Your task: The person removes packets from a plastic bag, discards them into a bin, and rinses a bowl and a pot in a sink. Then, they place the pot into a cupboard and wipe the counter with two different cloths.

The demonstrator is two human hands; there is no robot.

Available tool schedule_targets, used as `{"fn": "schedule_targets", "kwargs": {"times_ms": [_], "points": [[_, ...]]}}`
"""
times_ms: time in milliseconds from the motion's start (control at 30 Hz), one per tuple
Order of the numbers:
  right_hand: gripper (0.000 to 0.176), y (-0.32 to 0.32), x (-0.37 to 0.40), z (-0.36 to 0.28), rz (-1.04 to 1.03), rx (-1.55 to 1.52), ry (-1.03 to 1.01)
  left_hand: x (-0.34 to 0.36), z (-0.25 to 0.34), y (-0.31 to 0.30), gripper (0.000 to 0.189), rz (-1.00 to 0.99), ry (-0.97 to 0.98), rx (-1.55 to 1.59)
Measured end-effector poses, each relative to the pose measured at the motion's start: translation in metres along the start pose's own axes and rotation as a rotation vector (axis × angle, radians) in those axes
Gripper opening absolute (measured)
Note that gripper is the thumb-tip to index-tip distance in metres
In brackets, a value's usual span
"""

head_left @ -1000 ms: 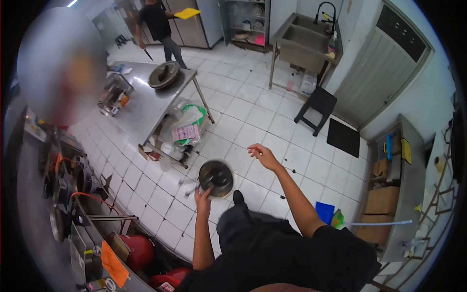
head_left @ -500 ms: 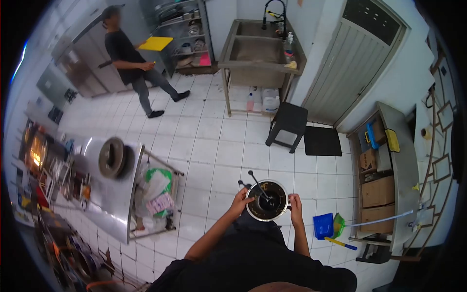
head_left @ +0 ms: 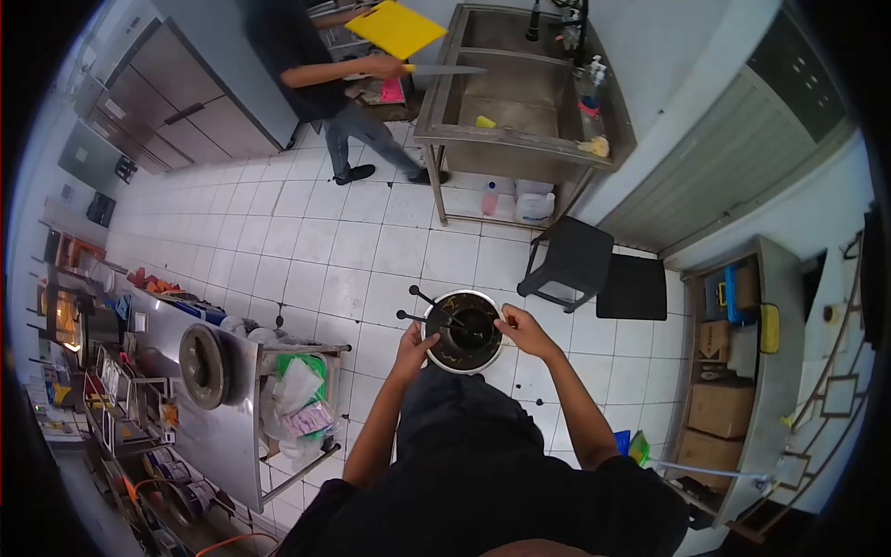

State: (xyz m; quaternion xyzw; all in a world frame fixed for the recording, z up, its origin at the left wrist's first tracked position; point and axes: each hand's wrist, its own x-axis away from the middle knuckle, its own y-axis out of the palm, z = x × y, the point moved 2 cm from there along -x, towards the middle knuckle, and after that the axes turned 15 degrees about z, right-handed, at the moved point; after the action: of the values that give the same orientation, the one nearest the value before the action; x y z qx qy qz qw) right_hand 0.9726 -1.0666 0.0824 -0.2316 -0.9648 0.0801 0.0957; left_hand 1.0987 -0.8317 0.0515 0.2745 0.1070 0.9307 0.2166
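Note:
I hold a round metal bowl [head_left: 467, 357] with a dark inside in front of me, over the white tiled floor. My left hand [head_left: 414, 343] grips its left rim and my right hand [head_left: 522, 329] grips its right rim. Two dark-handled utensils [head_left: 425, 306] stick out of the bowl toward the upper left. The bowl is about level.
A steel double sink [head_left: 520, 102] stands ahead, bottles beneath it. Another person [head_left: 320, 65] beside it carries a yellow cutting board [head_left: 396, 28] and a long knife [head_left: 445, 70]. A black stool [head_left: 568, 260] and mat [head_left: 633, 288] lie right. A steel table [head_left: 223, 408] with a pan is left.
My view has swung toward the sink, which is now closer. My right hand came onto the bowl's rim. The other person walked to the sink with the board and knife.

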Motion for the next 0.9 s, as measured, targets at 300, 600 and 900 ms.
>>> {"fn": "schedule_targets", "kwargs": {"times_ms": [300, 600, 900], "points": [[0.007, -0.052, -0.139, 0.045, 0.349, -0.304, 0.25, -0.175, 0.027, 0.016, 0.028, -0.123, -0.052, -0.36], [0.006, -0.241, -0.283, -0.009, 0.754, -0.059, 0.06, -0.369, 0.103, 0.032, 0.024, -0.269, 0.329, -1.18], [0.006, -0.392, -0.428, -0.034, 0.587, 0.053, 0.182, -0.42, 0.122, 0.028, 0.025, 0.212, 0.244, -1.017]]}}
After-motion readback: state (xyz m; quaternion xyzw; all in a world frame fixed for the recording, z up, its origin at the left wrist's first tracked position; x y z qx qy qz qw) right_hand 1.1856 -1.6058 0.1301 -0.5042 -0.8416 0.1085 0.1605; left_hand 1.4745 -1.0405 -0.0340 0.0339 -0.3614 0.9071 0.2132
